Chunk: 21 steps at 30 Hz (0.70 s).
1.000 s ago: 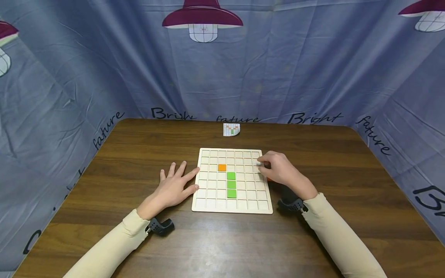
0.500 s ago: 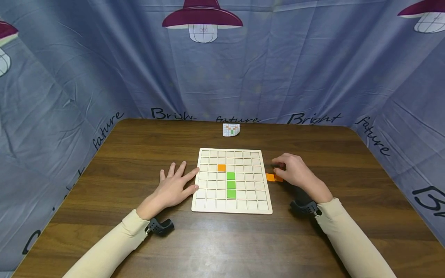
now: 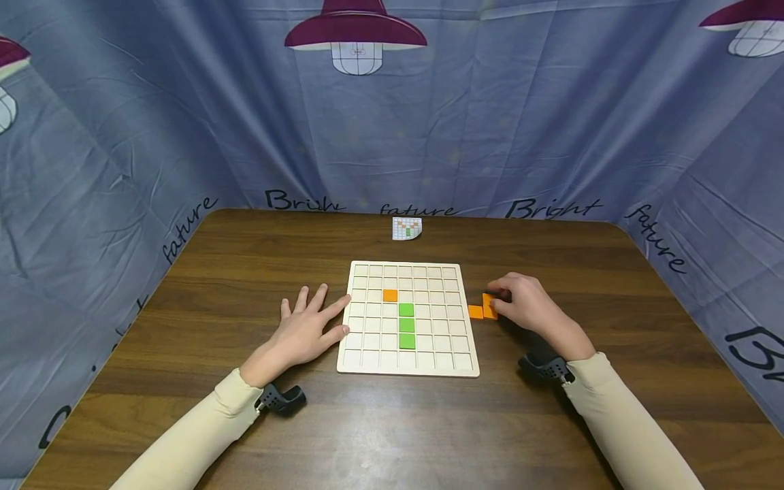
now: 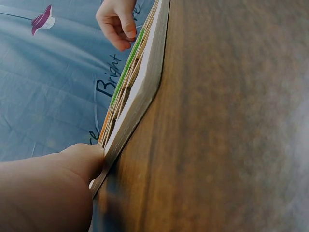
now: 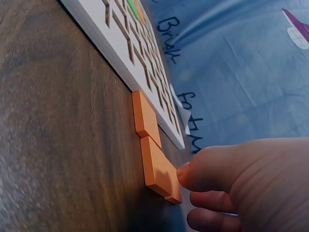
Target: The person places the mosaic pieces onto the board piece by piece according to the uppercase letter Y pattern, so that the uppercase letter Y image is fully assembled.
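Item: orange tiles (image 3: 482,309), small flat squares lying on the counter (image 3: 551,422) just off the 3 o'clock edge of the gridded board (image 3: 367,357), close beside it but apart; the right wrist view shows at least two in a row, with a further edge under the fingertips. Likely light, rigid and thin, with smooth faces that could slide on the wood; low sides leave little to grip, so the best hold is probably a pinch across two opposite edges, or a fingertip drag to tip one up first. Right hand (image 3: 529,306): fingers curled, tips touching the tile farthest from the board; whether it pinches the tile or only presses on it cannot be told. Left hand (image 3: 306,327): flat, fingers spread, resting on the counter with fingertips against the board's 9 o'clock edge. On the board: one orange tile (image 3: 390,295) and three green tiles (image 3: 407,325) in a column. At 12 o'clock, a small pattern card (image 3: 407,228).
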Motion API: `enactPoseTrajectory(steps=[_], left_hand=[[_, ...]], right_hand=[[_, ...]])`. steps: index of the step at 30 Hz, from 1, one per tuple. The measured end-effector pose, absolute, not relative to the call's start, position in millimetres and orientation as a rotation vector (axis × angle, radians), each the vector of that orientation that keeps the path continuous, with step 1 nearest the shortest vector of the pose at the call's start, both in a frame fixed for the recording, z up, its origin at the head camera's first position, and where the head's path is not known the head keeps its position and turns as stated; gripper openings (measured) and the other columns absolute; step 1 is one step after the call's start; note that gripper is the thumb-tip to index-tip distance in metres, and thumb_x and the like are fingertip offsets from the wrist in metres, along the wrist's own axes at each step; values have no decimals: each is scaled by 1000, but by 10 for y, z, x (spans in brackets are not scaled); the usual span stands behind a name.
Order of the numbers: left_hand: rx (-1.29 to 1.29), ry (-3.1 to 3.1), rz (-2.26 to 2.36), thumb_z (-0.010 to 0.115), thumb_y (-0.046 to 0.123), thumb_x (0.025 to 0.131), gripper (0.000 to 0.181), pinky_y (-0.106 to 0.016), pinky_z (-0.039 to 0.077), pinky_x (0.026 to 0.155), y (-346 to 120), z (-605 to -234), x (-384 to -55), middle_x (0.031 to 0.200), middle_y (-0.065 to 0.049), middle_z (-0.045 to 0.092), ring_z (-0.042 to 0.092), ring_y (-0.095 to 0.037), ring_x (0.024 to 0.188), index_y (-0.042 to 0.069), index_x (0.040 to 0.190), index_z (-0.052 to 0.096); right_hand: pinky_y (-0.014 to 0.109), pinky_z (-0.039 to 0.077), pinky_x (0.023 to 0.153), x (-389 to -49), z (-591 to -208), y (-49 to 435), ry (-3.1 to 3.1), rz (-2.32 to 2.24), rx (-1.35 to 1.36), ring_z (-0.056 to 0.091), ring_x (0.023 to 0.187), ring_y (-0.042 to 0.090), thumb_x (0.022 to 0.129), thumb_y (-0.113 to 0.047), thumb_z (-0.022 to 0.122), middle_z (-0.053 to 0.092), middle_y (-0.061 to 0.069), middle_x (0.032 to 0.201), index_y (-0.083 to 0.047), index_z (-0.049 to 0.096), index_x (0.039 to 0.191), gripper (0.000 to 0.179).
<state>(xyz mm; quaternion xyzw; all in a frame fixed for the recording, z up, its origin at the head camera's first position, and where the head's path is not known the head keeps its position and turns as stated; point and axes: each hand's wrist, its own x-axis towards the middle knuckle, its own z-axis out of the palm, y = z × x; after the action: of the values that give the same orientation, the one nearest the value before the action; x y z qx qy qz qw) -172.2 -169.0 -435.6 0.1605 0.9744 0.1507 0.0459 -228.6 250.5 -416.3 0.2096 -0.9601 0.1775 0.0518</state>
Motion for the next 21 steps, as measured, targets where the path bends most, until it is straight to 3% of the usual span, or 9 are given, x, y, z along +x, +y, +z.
enactPoseTrajectory(steps=[21], left_hand=[[494, 2977, 473, 53, 48, 103, 61, -86, 13, 109, -1686, -4360, -1721, 166, -27, 25, 16, -61, 150, 27, 159, 40]], right_hand=[[44, 57, 77, -2356, -4223, 2533, -2964, 558, 602, 63, 82, 24, 86, -6, 73, 73, 18, 101, 5, 75, 112, 28]])
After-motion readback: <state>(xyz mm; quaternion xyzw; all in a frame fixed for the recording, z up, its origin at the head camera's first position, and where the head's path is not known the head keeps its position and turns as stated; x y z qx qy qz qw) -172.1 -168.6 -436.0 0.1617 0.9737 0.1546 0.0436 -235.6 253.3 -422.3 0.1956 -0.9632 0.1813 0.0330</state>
